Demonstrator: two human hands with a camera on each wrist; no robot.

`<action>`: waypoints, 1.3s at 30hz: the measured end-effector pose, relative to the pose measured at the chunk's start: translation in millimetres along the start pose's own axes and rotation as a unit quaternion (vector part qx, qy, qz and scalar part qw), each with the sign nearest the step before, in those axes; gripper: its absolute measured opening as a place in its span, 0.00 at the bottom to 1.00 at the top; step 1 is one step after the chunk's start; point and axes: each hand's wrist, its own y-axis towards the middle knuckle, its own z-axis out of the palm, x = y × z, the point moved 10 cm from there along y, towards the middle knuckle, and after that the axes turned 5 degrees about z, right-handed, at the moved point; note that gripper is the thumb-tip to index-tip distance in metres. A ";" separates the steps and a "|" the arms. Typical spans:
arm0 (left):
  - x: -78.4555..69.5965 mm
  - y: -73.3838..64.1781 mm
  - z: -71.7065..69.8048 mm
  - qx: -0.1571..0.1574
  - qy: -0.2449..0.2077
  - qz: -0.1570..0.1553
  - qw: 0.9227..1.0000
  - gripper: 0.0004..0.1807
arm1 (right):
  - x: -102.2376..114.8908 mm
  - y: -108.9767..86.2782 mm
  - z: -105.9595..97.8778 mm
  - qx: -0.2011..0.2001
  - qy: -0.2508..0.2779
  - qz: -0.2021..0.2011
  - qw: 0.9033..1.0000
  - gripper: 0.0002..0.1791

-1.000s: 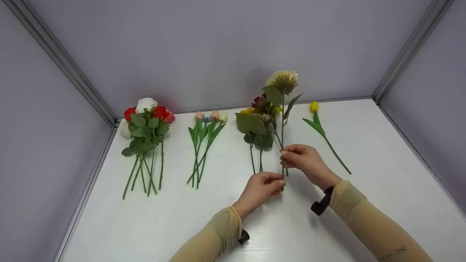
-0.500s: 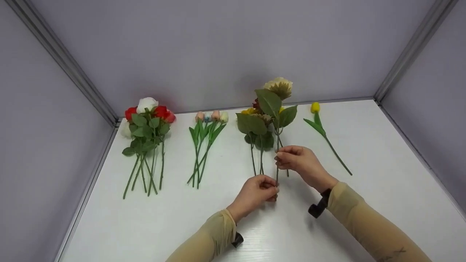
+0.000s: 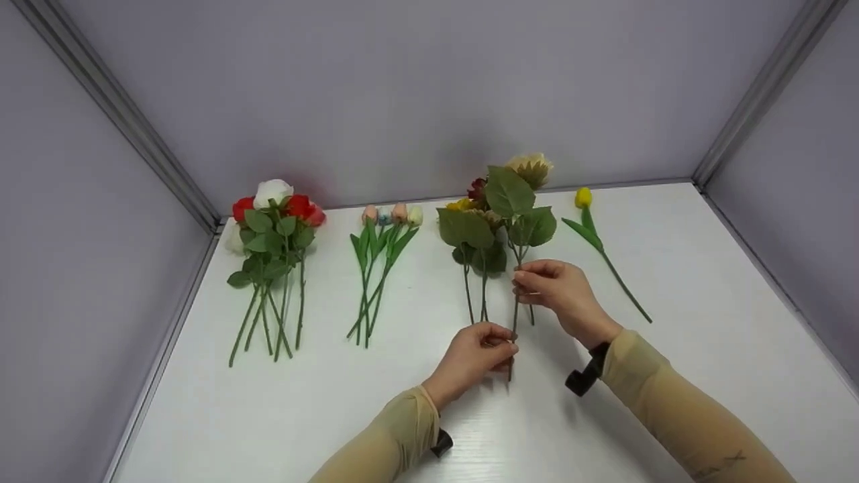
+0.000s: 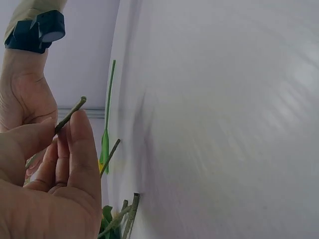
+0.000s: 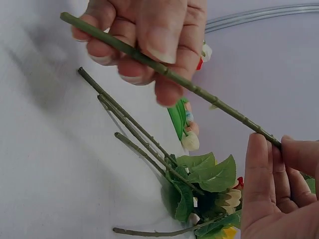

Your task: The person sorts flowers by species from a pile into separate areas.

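Observation:
A cream-coloured flower (image 3: pixel 530 171) with broad green leaves is held between my two hands, stem slanting toward the front of the table. High on the stem (image 5: pixel 214 102), just under the leaves, my right hand (image 3: pixel 560 292) pinches with thumb and fingertips. Lower down, my left hand (image 3: pixel 473 355) has thumb and fingers at the stem, whose cut end (image 4: pixel 82 101) sticks out past them. Behind the held flower lies a bunch of similar flowers with a dark red bloom (image 3: pixel 478 191), yellow blooms (image 3: pixel 460 204) and large leaves (image 3: pixel 466 229); the held leaves partly cover it.
At the left, a bunch of roses (image 3: pixel 272 194) in white and red lies on the white table (image 3: pixel 302 416). Several pale tulips (image 3: pixel 386 215) lie between it and the middle bunch. A yellow tulip (image 3: pixel 584 198) lies alone at the right. Grey walls (image 3: pixel 429 100) surround the table.
The cream flower has come down, and its leaves have turned to show their broad faces. Its stem end now shows below my left hand. Both hands have shifted only slightly.

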 end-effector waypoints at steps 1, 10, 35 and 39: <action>-1.0 0.8 -0.4 -0.002 0.003 0.003 1.000 0.13 | 0.0 0.2 0.2 -0.002 0.000 0.000 1.000 0.21; -4.6 3.9 -0.9 -0.006 0.021 0.019 1.000 0.11 | 4.5 3.4 0.8 -0.021 -0.019 -0.007 1.000 0.20; -18.7 -16.2 -50.9 -0.042 0.338 0.119 0.933 0.20 | -32.2 52.4 1.9 -0.047 -0.153 0.056 0.986 0.13; -16.9 -15.6 -48.9 -0.037 0.340 0.114 0.933 0.20 | -34.2 52.3 1.4 -0.040 -0.153 0.057 0.986 0.16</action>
